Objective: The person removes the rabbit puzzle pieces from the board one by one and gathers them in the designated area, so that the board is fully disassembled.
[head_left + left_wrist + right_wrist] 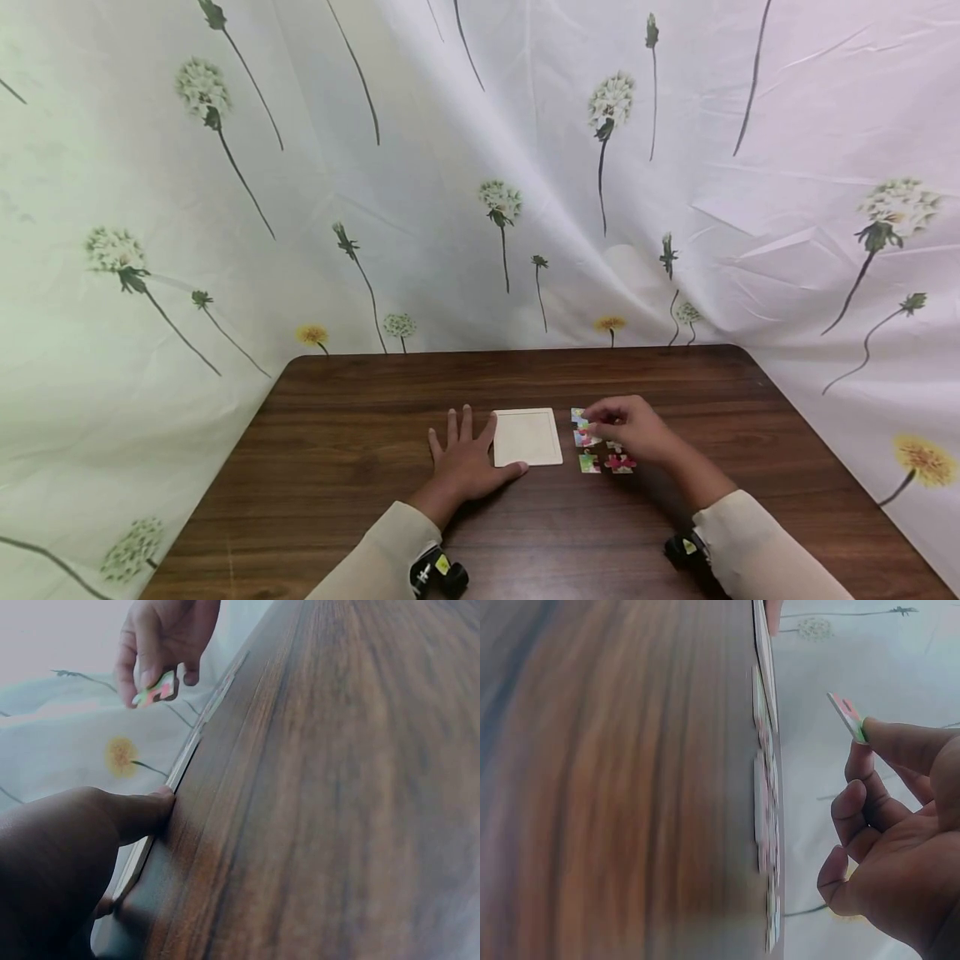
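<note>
A square, cream-coloured puzzle tray [527, 437] with a raised border lies flat on the table. My left hand [467, 468] is spread along its left side, with the forefinger at the upper left corner and the thumb at the bottom edge. To the right of the tray, my right hand [633, 429] is over several loose jigsaw pieces [589, 463]. Between thumb and forefinger it pinches one jigsaw piece [847, 718], pink and green, raised above the tabletop. The left wrist view shows this held piece [157, 691] too. The right hand partly covers the loose pieces in the head view.
A dark brown wooden table [360, 400] with rounded far corners carries everything. Behind it and at both sides hangs a white cloth [435, 250] printed with dandelions. Each wrist wears a small black camera [442, 575].
</note>
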Action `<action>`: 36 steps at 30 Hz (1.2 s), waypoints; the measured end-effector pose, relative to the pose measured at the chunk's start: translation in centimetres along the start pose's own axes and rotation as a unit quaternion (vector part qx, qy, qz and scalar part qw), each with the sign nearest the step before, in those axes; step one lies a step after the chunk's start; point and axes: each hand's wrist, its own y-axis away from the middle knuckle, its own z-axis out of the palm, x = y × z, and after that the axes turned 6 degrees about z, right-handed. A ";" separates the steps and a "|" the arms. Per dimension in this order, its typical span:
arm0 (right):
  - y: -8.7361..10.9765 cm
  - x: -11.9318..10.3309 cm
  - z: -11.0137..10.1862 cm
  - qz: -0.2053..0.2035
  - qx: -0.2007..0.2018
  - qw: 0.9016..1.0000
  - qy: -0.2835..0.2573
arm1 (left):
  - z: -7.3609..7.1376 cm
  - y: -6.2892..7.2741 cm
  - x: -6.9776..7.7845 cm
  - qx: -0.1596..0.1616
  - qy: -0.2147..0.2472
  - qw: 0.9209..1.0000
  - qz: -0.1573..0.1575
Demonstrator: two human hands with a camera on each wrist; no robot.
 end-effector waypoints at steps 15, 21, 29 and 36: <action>2.2 2.1 -2.7 0.025 0.022 0.999 0.010 | -0.1 0.1 0.1 -0.006 0.007 1.000 0.005; 3.2 3.0 -3.7 0.040 0.037 0.998 0.029 | -0.2 0.1 0.2 -0.004 0.010 1.000 0.006; 4.6 4.1 -4.6 0.065 0.037 0.997 0.019 | 0.0 0.0 0.1 -0.009 0.016 1.000 0.005; 5.5 4.8 -4.7 0.081 0.033 0.996 0.007 | 0.3 -0.1 -0.2 0.002 0.021 1.000 0.007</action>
